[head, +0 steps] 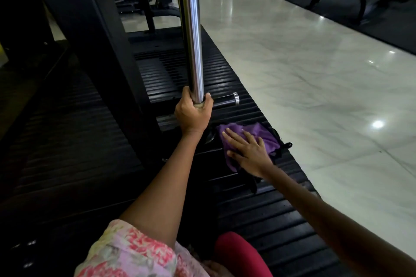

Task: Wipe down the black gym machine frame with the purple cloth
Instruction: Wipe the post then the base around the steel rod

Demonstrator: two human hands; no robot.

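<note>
Wiping looks midway: right hand [246, 149] presses flat on purple cloth [258, 137] over black frame base [225, 153], just right of left hand [193, 112] gripping chrome pole [191, 29].

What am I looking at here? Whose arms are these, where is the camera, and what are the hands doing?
There is no robot here. A person wears a camera on the head, so you look forward and down along their own arms. The left hand grips a shiny metal pole near its bottom end. The right hand lies flat, fingers straight, pressing a purple cloth onto the black ribbed base of a gym machine. To the right of it is pale tiled floor. The flowery sleeve at the bottom is the person's own clothing.
</note>
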